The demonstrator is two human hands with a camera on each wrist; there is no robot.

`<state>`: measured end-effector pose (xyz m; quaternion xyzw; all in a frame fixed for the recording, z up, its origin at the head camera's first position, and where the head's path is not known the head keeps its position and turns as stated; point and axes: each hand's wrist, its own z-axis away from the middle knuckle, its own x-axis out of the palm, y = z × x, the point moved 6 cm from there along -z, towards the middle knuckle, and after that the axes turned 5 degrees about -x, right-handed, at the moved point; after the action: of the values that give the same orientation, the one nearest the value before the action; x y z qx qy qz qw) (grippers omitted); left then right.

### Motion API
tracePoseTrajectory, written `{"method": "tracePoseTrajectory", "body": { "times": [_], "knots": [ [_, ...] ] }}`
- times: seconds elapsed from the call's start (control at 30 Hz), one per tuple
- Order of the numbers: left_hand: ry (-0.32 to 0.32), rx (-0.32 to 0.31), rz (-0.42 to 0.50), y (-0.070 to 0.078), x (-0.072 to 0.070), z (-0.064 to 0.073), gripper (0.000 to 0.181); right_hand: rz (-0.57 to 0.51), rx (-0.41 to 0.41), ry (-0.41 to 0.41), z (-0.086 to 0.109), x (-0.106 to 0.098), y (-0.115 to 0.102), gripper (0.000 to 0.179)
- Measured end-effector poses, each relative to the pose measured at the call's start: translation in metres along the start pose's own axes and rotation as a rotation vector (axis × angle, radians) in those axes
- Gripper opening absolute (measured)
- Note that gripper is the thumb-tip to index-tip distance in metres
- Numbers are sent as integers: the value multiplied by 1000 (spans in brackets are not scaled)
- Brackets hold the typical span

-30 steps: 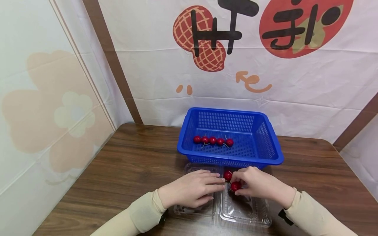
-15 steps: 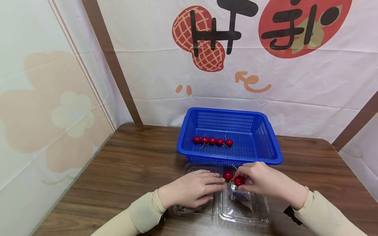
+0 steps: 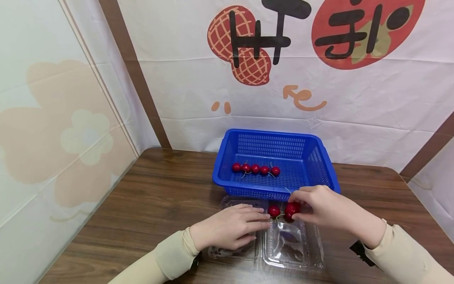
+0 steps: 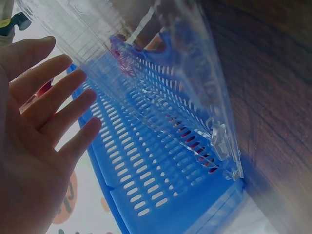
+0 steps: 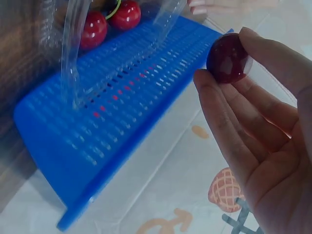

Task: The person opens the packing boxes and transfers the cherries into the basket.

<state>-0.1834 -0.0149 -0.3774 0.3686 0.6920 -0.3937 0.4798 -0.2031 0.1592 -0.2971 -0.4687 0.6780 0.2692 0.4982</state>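
Note:
An opened clear plastic clamshell box (image 3: 286, 252) lies in front of the blue basket. My left hand (image 3: 230, 228) lies over its left half, fingers extended; the left wrist view shows the same straight fingers (image 4: 58, 100). Between right thumb and fingers I pinch a red cherry (image 5: 229, 57), over the back of the box's right half. My right hand (image 3: 324, 209) partly covers it in the head view. Two cherries sit in the back of that half: one on the left (image 3: 274, 211), the other (image 3: 289, 217) largely behind the held one. A green stem shows between them.
Behind the box stands a blue slotted plastic basket (image 3: 301, 173), its front rim close to the box. Several stemmed cherries (image 3: 255, 169) lie in a row inside it. The brown wooden table (image 3: 170, 189) meets a printed cloth wall (image 3: 191, 134) at the back.
My right hand has moved back and to the right with the pinched cherry, showing more of the box's right half. My left hand has stayed in place.

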Motion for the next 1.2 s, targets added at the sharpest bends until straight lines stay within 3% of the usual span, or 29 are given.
{"method": "tracePoseTrajectory", "body": {
  "times": [0.87, 1.2],
  "knots": [
    [1, 2, 8, 0, -2, 0, 43, 43, 99, -83, -18, -18, 45, 19],
    [-20, -10, 5, 0, -1, 1, 45, 48, 100, -77, -25, -18, 56, 19]
  ]
}}
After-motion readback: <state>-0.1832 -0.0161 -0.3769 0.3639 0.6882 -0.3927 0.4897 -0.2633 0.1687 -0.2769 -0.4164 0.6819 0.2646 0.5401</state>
